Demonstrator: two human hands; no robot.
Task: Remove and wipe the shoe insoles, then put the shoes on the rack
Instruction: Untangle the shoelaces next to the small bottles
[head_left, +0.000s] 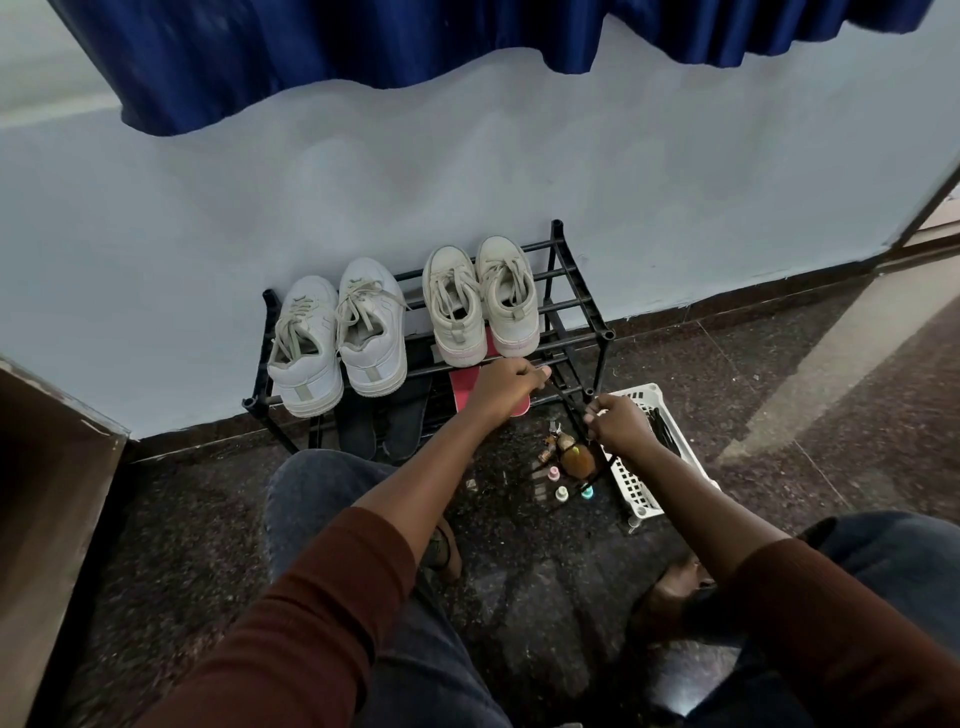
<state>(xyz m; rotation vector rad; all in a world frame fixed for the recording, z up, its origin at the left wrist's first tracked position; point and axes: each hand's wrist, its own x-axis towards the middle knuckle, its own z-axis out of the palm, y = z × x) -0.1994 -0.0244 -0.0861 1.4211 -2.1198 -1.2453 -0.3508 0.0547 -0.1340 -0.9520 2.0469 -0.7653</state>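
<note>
A black shoe rack (576, 301) stands against the wall. On its top tier sit a white pair of sneakers (337, 338) at left and a cream pair (480, 296) at right. On the lower tier lie two dark insoles (382, 426) and a red insole (464, 387). My left hand (511, 387) hovers over the red insole with curled fingers pinching one end of a thin dark stick (566, 399). My right hand (618, 423) grips the same stick beside the rack's front right post. What the stick is stays unclear.
A white slotted plastic basket (636, 493) with dark items sits on the floor at right. Small bottles (561, 492) and a brown round object (577, 460) lie in front of the rack. A wooden cabinet (47, 493) stands at left. My knees frame the speckled floor.
</note>
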